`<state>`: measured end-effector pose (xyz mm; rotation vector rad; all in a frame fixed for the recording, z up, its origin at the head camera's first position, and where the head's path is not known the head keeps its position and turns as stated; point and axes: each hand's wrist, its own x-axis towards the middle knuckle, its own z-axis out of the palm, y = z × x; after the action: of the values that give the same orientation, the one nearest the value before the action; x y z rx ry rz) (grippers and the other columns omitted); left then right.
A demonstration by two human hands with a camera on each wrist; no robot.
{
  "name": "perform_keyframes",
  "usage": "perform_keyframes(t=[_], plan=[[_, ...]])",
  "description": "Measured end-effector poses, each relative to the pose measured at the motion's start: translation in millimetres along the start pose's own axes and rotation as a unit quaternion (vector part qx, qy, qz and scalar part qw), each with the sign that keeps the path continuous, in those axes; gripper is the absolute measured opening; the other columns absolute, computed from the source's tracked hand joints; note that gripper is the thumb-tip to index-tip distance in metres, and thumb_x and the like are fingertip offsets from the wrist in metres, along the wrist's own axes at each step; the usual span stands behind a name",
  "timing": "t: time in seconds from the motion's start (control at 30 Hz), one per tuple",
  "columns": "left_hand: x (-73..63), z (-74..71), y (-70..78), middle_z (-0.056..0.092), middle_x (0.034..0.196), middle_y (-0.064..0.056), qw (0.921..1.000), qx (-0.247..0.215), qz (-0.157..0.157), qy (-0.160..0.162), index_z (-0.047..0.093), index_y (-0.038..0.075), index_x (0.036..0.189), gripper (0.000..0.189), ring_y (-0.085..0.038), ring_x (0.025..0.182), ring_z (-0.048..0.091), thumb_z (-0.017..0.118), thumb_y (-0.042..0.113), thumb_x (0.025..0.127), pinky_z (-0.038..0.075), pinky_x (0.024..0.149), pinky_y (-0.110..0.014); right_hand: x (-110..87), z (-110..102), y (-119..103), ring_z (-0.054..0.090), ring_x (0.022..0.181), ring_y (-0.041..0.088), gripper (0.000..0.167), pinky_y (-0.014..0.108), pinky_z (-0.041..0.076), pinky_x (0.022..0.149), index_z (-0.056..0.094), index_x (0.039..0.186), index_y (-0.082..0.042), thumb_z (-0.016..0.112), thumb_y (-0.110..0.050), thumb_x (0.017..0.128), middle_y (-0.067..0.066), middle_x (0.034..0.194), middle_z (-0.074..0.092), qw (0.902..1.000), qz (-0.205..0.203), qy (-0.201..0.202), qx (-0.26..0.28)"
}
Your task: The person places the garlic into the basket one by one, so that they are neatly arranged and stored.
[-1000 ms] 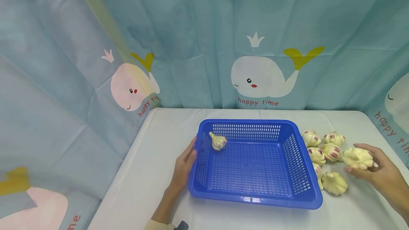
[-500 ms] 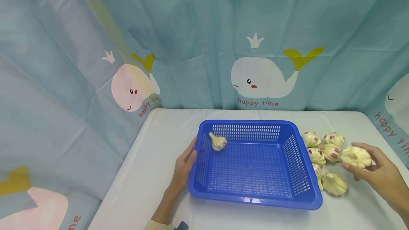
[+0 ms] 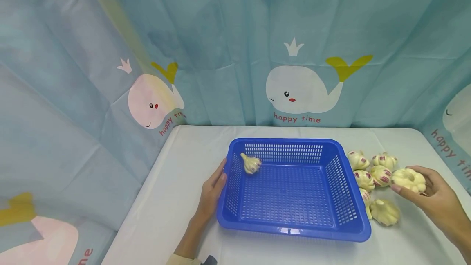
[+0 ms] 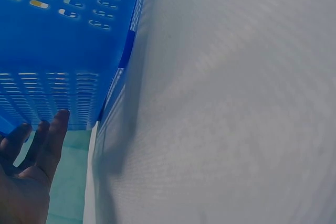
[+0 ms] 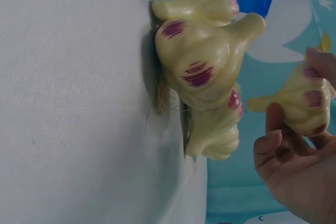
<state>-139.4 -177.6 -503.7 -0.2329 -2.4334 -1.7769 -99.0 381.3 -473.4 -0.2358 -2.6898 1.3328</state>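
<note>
At the right of the head view my right hand [image 3: 438, 197] holds a garlic bulb [image 3: 408, 180] between thumb and fingers. The right wrist view shows this purple-marked garlic bulb [image 5: 302, 100] raised off the cloth, its stem pointing left. My left hand [image 3: 211, 193] rests against the left side of a blue basket [image 3: 294, 232]. In the left wrist view the fingers [image 4: 56, 137] reach fairly straight up to the slotted basket wall. One garlic bulb [image 3: 252, 164] lies in the basket's far left corner. Loose garlic bulbs [image 3: 381, 176] are grouped along the basket's right side.
A white cloth [image 3: 176, 175] covers the table. Behind it hangs a blue curtain [image 3: 228, 93] with whale prints. A pale garlic bulb [image 3: 384, 212] lies nearest the front of the group, close to the basket's right wall.
My right hand has shifted slightly left with the garlic bulb and turned it, so a round hollow now faces up. The left hand and basket have not moved.
</note>
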Motion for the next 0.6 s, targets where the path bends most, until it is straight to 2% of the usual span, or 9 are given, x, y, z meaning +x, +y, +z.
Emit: perform_keyframes(t=[0.07,0.17,0.23,0.3,0.37,0.4,0.43,0.5,0.6], plan=[[-0.1,0.0,0.2,0.042,0.167,0.011,1.0000,0.001,-0.001,0.000,0.041,0.026,0.165,0.051,-0.007,0.156,0.035,0.044,0.035,0.114,0.029,0.124,-0.018,0.1,-0.9,-0.6,0.043,0.109,-0.016,0.077,0.001,0.044,0.069,0.027,0.160,-0.037,0.076,-0.030,0.101,0.003,0.152,0.041,1.0000,-0.009,0.002,0.002],[-0.3,-0.1,0.4,0.042,0.167,0.011,1.0000,0.002,-0.001,-0.001,0.041,0.026,0.165,0.051,-0.007,0.156,0.035,0.044,0.035,0.114,0.029,0.124,-0.018,-1.1,-2.5,-4.2,0.052,0.099,-0.007,0.076,0.010,0.045,0.064,0.030,0.166,-0.032,0.072,-0.023,0.103,-0.012,0.140,0.047,0.9988,-0.046,0.012,0.008],[-0.3,0.0,0.4,0.042,0.167,0.011,1.0000,0.003,-0.001,-0.001,0.041,0.026,0.165,0.051,-0.006,0.156,0.034,0.044,0.035,0.114,0.029,0.124,-0.018,-1.6,-3.3,-6.6,0.052,0.088,-0.004,0.068,0.011,0.045,0.063,0.039,0.162,-0.033,0.070,-0.016,0.104,-0.026,0.126,0.046,0.9970,-0.070,0.018,0.027],[-0.4,0.0,0.2,0.042,0.167,0.011,1.0000,0.003,-0.001,-0.001,0.041,0.026,0.165,0.051,-0.006,0.156,0.034,0.044,0.035,0.114,0.029,0.124,-0.018,-2.0,-3.9,-9.1,0.053,0.088,-0.006,0.060,0.009,0.046,0.064,0.047,0.154,-0.034,0.069,-0.011,0.103,-0.024,0.121,0.049,0.9955,-0.078,0.020,0.048],[-0.3,0.1,0.2,0.042,0.167,0.011,1.0000,0.002,0.000,-0.001,0.041,0.026,0.165,0.051,-0.006,0.156,0.034,0.044,0.035,0.114,0.029,0.124,-0.018,-1.7,-3.8,-10.1,0.051,0.093,-0.010,0.056,0.005,0.047,0.067,0.048,0.143,-0.039,0.071,-0.009,0.102,-0.027,0.126,0.047,0.9952,-0.069,0.024,0.066],[-0.3,0.1,0.1,0.042,0.167,0.011,1.0000,0.002,0.000,-0.001,0.041,0.026,0.165,0.051,-0.007,0.156,0.035,0.044,0.035,0.114,0.029,0.124,-0.018,-1.6,-3.5,-10.3,0.050,0.097,-0.013,0.056,0.002,0.047,0.069,0.046,0.138,-0.041,0.072,-0.008,0.102,-0.023,0.132,0.047,0.9952,-0.063,0.026,0.071],[-0.2,0.2,0.1,0.042,0.167,0.010,1.0000,0.001,0.000,-0.001,0.041,0.026,0.165,0.051,-0.007,0.156,0.035,0.044,0.035,0.114,0.029,0.124,-0.018,-1.3,-3.3,-10.5,0.049,0.101,-0.014,0.058,0.000,0.046,0.071,0.044,0.139,-0.042,0.073,-0.008,0.101,-0.022,0.137,0.045,0.9955,-0.057,0.029,0.070],[-0.2,0.3,0.1,0.042,0.167,0.010,1.0000,0.000,0.001,-0.001,0.041,0.026,0.165,0.051,-0.007,0.156,0.035,0.045,0.035,0.114,0.030,0.124,-0.018,-1.2,-2.7,-10.6,0.047,0.102,-0.017,0.064,-0.002,0.044,0.071,0.041,0.147,-0.043,0.073,-0.013,0.101,-0.021,0.142,0.042,0.9971,-0.044,0.031,0.054],[-0.2,0.3,0.4,0.042,0.167,0.010,1.0000,-0.001,0.001,-0.001,0.041,0.026,0.165,0.051,-0.007,0.156,0.035,0.045,0.035,0.114,0.030,0.123,-0.018,-0.8,-1.2,-10.4,0.040,0.108,-0.020,0.068,-0.004,0.040,0.074,0.038,0.161,-0.035,0.072,-0.021,0.103,-0.015,0.155,0.037,0.9985,-0.038,0.022,0.032]])
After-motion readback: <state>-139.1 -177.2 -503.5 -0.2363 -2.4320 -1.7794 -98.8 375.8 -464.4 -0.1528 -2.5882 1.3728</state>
